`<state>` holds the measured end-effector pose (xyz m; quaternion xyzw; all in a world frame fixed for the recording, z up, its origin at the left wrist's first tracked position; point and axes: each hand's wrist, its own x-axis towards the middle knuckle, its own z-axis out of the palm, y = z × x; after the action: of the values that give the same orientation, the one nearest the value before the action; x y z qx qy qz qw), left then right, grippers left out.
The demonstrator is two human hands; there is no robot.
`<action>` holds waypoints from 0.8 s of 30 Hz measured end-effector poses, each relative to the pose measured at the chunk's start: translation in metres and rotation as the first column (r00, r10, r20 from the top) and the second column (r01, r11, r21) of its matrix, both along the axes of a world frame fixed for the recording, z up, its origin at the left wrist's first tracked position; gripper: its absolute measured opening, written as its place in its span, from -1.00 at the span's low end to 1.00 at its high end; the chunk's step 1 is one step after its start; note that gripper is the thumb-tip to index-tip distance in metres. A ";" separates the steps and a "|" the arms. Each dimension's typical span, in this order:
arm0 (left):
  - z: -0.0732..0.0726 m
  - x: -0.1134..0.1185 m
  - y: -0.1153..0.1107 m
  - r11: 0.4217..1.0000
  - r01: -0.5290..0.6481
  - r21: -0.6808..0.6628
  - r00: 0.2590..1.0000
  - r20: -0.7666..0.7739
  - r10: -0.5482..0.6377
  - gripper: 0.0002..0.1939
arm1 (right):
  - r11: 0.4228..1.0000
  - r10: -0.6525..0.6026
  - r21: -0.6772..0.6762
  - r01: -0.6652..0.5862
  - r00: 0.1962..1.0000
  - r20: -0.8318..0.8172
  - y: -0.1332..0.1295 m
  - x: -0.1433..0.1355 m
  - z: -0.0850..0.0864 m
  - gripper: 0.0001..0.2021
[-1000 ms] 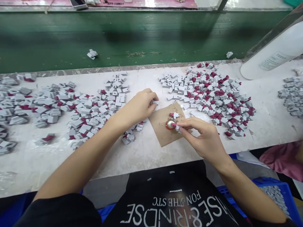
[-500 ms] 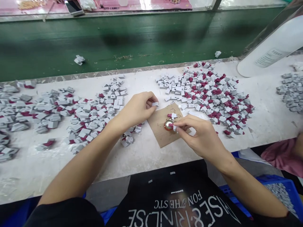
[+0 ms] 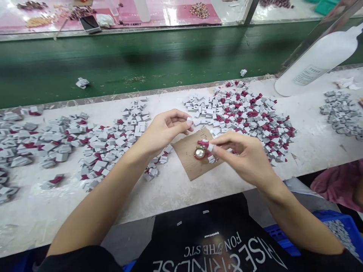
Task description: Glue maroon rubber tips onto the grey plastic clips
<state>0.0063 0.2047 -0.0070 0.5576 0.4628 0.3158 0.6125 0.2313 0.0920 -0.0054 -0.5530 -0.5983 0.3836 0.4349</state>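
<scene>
Hands (image 3: 208,143) around small grey piece (image 3: 211,147)

Open gap between left heap (image 3: 107,139) and cardboard (image 3: 187,166)

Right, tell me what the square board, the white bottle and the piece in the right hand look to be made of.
Square board: probably cardboard or fibreboard, as it is matt, brown and thin-edged.
White bottle: likely plastic, smooth with a soft sheen.
Piece in the right hand: seemingly moulded plastic, grey-white and maroon, evenly coloured; painted resin is possible.
</scene>
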 end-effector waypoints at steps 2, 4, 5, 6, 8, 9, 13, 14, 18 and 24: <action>0.002 0.004 -0.002 1.000 -0.004 -0.020 0.995 0.103 0.006 -0.72 | 0.993 -0.115 -0.037 0.110 0.969 -0.219 0.008 0.005 0.000 -0.90; 0.004 0.010 -0.005 0.999 -0.008 -0.033 0.980 0.197 0.014 -0.68 | 0.986 -0.168 -0.072 0.153 0.902 -0.397 0.017 0.010 -0.004 -0.84; 0.005 0.014 -0.007 0.999 0.000 -0.038 0.973 0.231 0.009 -0.67 | 0.985 -0.171 -0.083 0.149 0.869 -0.464 0.021 0.011 -0.006 -0.82; 0.006 0.017 -0.008 0.999 0.015 -0.041 0.967 0.256 -0.004 -0.67 | 0.987 -0.162 -0.091 0.135 0.842 -0.514 0.025 0.012 -0.008 -0.80; 0.007 0.023 -0.011 0.996 0.063 -0.057 0.956 0.289 -0.044 -0.68 | 0.990 -0.134 -0.104 0.091 0.812 -0.568 0.029 0.013 -0.013 -0.77; 0.007 0.026 -0.013 0.993 0.089 -0.072 0.951 0.304 -0.063 -0.68 | 0.992 -0.123 -0.104 0.076 0.804 -0.582 0.031 0.014 -0.015 -0.77; 0.005 0.032 -0.016 0.983 0.151 -0.101 0.935 0.336 -0.109 -0.70 | 0.994 -0.097 -0.103 0.046 0.817 -0.568 0.031 0.014 -0.020 -0.78; 0.004 0.033 -0.017 0.983 0.159 -0.095 0.936 0.332 -0.119 -0.70 | 0.993 -0.102 -0.105 0.052 0.827 -0.553 0.031 0.014 -0.020 -0.77; 0.001 0.033 -0.017 0.983 0.164 -0.081 0.942 0.310 -0.132 -0.69 | 0.991 -0.120 -0.110 0.073 0.842 -0.526 0.030 0.014 -0.021 -0.74; -0.001 0.033 -0.016 0.981 0.176 -0.077 0.944 0.294 -0.146 -0.67 | 0.990 -0.130 -0.115 0.082 0.841 -0.526 0.032 0.014 -0.023 -0.72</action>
<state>0.0390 0.1892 -0.0081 0.5098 0.3373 0.3180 0.7247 0.2457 0.1243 -0.0286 -0.4759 -0.4055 0.5228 0.5794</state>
